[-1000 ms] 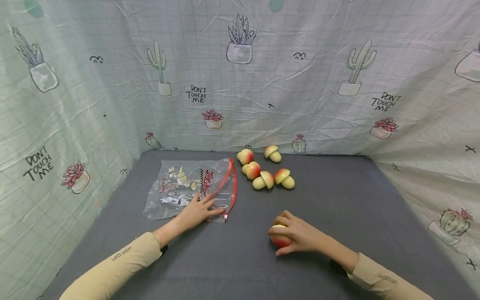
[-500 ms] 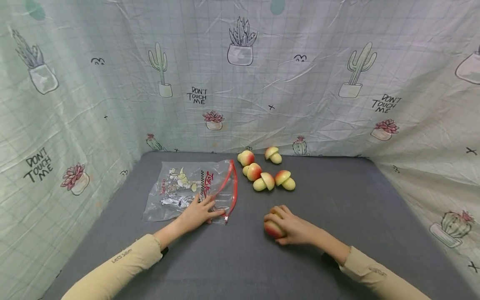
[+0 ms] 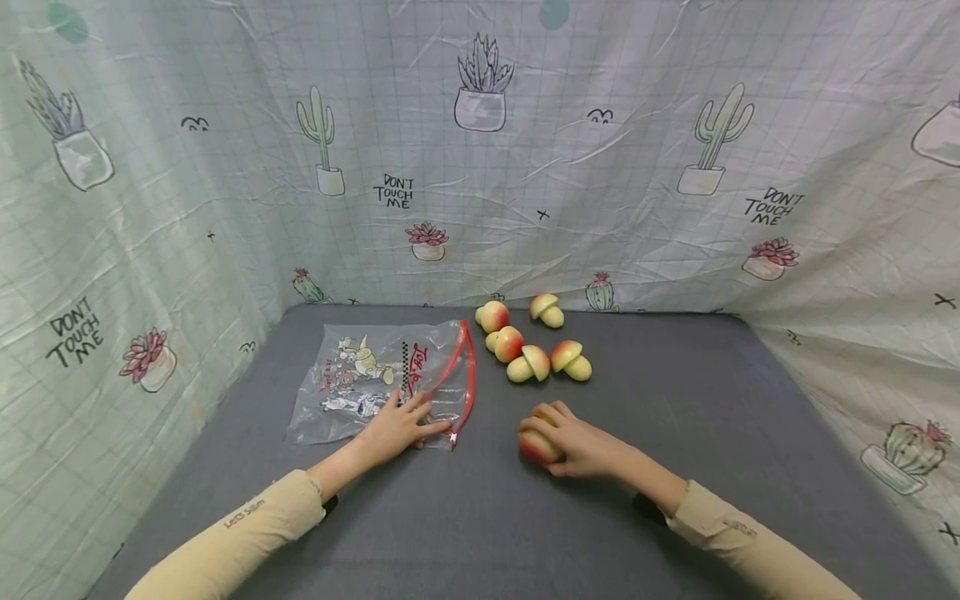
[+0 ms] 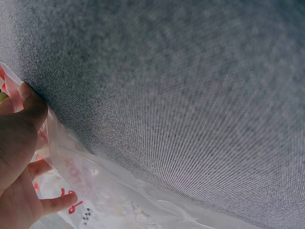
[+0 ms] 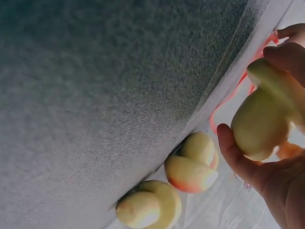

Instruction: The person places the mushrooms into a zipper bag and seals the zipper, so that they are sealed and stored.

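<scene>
My right hand point(image 3: 581, 443) grips a toy mushroom point(image 3: 537, 448) with a red and yellow cap, above the middle of the table. In the right wrist view, fingers and thumb curl round the pale mushroom point(image 5: 259, 119). On the left lies a clear plastic zip bag point(image 3: 311, 408) with cartoon prints and a red zip edge point(image 3: 470, 375). My left hand point(image 3: 390, 429) rests on the bag's near corner, fingers spread, close to the white slider point(image 3: 453, 438). In the left wrist view, the thumb point(image 4: 32, 102) lies along the bag's edge.
Several more toy mushrooms lie at the back of the grey table point(image 3: 675, 400), among them one mushroom point(image 3: 546, 310) by the curtain and another mushroom point(image 3: 572, 361) nearer. A cactus-print curtain point(image 3: 555, 208) surrounds the table on three sides.
My right hand has moved left and slightly away from me with the mushroom in its grip. The left hand and the bag stay where they were.
</scene>
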`<state>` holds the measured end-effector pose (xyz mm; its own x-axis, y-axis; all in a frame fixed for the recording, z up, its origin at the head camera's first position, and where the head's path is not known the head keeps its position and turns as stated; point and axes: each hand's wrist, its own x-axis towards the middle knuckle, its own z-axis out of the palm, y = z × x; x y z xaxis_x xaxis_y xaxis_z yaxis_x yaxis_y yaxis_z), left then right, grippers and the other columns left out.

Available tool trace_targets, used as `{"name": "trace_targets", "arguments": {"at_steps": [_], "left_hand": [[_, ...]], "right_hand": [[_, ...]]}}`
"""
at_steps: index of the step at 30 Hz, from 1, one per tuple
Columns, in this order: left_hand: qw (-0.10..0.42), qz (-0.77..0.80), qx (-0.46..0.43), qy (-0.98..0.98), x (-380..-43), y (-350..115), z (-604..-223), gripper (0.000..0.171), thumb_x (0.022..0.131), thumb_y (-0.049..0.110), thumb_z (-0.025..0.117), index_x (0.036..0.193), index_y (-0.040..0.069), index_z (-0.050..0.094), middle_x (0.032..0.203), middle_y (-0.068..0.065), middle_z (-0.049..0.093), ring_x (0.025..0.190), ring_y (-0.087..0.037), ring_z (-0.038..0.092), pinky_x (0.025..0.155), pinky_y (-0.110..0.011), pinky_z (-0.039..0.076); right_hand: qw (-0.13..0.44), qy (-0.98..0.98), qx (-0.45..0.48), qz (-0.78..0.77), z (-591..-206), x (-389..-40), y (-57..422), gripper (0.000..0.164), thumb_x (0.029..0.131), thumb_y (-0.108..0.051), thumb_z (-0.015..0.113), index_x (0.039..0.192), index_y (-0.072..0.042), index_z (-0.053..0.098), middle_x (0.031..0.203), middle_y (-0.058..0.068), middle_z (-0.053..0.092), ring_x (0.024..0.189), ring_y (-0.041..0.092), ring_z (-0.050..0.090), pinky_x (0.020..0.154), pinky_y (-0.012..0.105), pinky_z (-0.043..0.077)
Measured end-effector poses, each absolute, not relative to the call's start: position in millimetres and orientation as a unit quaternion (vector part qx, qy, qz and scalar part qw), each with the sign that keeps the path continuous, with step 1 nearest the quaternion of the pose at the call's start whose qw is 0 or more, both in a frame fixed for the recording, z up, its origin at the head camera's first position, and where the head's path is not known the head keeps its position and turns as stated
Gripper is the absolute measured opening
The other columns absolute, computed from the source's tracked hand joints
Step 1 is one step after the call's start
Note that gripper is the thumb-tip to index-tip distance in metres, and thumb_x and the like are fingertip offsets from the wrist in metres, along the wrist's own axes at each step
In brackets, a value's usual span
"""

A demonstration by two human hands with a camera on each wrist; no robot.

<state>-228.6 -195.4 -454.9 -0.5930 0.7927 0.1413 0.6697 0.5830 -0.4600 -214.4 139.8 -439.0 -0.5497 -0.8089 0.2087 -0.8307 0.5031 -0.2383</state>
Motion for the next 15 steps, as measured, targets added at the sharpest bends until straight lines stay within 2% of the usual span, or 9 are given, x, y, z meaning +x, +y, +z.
{"name": "trace_targets", "arguments": {"at_steps": [10, 15], "left_hand": [[0.179, 0.182, -0.420, -0.871, -230, -196, -455, 0.048, 0.080, 0.040, 0.051, 0.127, 0.036, 0.047, 0.115, -0.005, 0.056, 0.118, -0.027, 0.048, 0.087, -0.055, 0.041], [0.179, 0.199, -0.419, -0.867, -229, -196, -455, 0.049, 0.080, 0.042, 0.051, 0.128, 0.037, 0.046, 0.116, -0.004, 0.056, 0.118, -0.026, 0.048, 0.087, -0.054, 0.042]], "right_hand": [[0.080, -0.864, 0.476, 0.146, -439, -227, 129, 0.059, 0.066, -0.026, 0.077, 0.117, -0.020, 0.047, 0.109, -0.002, 0.048, 0.096, 0.015, 0.039, 0.073, 0.030, 0.047], [0.089, -0.865, 0.473, 0.145, -439, -231, 122, 0.060, 0.064, -0.033, 0.078, 0.115, -0.019, 0.050, 0.105, -0.003, 0.051, 0.092, 0.015, 0.043, 0.067, 0.029, 0.048]]}}
